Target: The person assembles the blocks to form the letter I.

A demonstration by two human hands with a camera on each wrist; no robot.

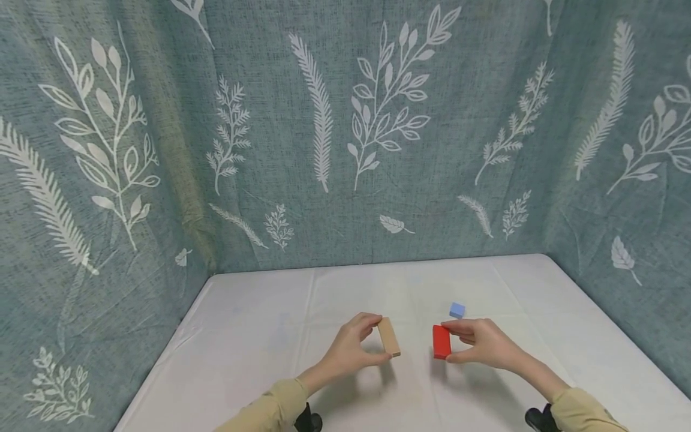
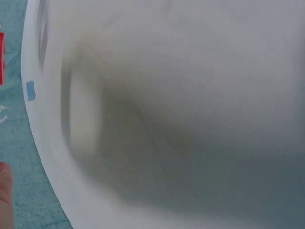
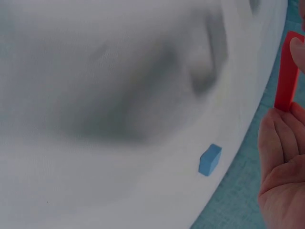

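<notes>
My left hand (image 1: 348, 349) pinches a flat, tan wooden block (image 1: 388, 337) by its ends, between thumb and fingertips, held above the table with its shadow below. Facing it, my right hand (image 1: 483, 345) grips a red rectangular block (image 1: 441, 342) the same way, also raised. In the right wrist view the red block (image 3: 287, 71) spans from thumb to fingers. A small blue block (image 1: 457, 310) lies on the table just beyond the right hand. Only a bit of the left hand (image 2: 5, 195) shows in the left wrist view, and the tan block is out of that frame.
A white cloth covers the table (image 1: 248, 336). A green-blue curtain with white leaf prints (image 1: 335, 228) hangs behind the table and along both sides. Black straps with round parts (image 1: 309, 419) sit at the wrists, beneath the sleeves.
</notes>
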